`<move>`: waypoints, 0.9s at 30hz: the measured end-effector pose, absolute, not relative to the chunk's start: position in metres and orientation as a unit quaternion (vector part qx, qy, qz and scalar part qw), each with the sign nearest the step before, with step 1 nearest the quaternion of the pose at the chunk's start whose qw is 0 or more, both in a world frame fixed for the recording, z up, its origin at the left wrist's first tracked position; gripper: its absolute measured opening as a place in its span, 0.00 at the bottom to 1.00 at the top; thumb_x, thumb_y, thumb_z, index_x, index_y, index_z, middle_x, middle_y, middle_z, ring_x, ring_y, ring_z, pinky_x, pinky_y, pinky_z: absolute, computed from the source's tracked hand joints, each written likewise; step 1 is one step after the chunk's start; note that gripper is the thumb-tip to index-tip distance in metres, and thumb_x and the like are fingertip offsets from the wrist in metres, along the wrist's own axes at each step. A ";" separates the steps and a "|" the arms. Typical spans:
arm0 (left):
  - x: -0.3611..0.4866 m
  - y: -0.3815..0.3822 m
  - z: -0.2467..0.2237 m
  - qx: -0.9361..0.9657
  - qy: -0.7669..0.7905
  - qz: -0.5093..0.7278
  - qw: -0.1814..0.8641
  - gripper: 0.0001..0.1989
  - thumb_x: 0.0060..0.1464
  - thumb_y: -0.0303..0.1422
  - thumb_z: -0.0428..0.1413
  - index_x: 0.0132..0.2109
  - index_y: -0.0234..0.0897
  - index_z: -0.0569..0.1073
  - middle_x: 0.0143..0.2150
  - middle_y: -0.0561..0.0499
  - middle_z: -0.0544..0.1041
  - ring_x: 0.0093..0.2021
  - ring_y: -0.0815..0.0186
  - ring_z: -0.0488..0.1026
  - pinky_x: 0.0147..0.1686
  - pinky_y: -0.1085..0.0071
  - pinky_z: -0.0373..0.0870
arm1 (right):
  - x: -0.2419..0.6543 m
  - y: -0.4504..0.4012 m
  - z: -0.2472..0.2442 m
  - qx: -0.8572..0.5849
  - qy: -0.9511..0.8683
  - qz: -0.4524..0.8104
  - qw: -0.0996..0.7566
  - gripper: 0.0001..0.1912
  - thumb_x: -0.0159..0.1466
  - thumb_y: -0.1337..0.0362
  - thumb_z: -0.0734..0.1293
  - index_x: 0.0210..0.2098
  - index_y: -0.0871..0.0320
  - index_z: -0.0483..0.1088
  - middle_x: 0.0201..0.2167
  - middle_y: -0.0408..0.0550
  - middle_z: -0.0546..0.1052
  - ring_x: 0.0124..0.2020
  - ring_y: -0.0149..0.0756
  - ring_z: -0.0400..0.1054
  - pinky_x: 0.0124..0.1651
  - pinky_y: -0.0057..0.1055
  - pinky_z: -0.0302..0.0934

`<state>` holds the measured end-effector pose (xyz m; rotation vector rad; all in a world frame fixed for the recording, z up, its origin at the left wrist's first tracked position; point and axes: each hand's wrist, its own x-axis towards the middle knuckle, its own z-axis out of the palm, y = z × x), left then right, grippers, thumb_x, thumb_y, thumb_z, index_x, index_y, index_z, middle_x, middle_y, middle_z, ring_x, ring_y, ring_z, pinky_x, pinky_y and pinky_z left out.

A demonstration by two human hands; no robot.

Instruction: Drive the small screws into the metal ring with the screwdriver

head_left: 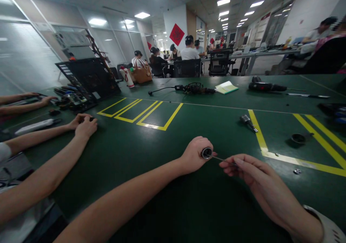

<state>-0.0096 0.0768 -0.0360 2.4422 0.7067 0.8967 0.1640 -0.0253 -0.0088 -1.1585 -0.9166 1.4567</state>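
Two hands over the green table (129,149), lower centre and lower right of the frame. The left hand (194,155) forms a closed grip around a dark metal cylinder (207,153); from where one stands, only its round mouth shows, at the thumb side of the fist, turned toward the worker and somewhat to the right. The body is hidden in the fist, so its length cannot be told. The right hand (252,174) has a narrow pinch grip, thumb against fingers, on a thin rod (219,159). The rod's long axis slopes from this grip up and leftward to the mouth, its far end at or inside the rim; the depth cannot be read. The cylinder thus lies left of the right grip and slightly higher in the frame, with the rod spanning the gap. Farther right, a cup-shaped part (298,138) rests near yellow tape (258,131), well apart from both hands.
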 end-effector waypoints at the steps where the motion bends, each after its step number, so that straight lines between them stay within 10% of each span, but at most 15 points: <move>1: -0.008 0.080 -0.035 0.888 0.252 0.320 0.213 0.11 0.54 0.34 0.57 0.27 0.36 0.65 0.25 0.55 0.66 0.28 0.70 0.63 0.33 0.72 0.60 | 0.166 -0.025 -0.009 -0.483 -0.387 0.594 0.514 0.14 0.56 0.52 0.70 0.30 0.57 0.78 0.33 0.50 0.80 0.37 0.41 0.70 0.42 0.37 0.62; 27: -0.001 0.088 -0.036 0.960 0.238 0.148 0.004 0.04 0.55 0.24 0.51 0.34 0.35 0.69 0.32 0.51 0.69 0.34 0.65 0.63 0.33 0.69 0.54 | 0.180 -0.021 -0.009 -0.569 -0.576 0.412 0.418 0.15 0.62 0.55 0.61 0.32 0.55 0.76 0.32 0.48 0.79 0.37 0.44 0.72 0.41 0.40 0.64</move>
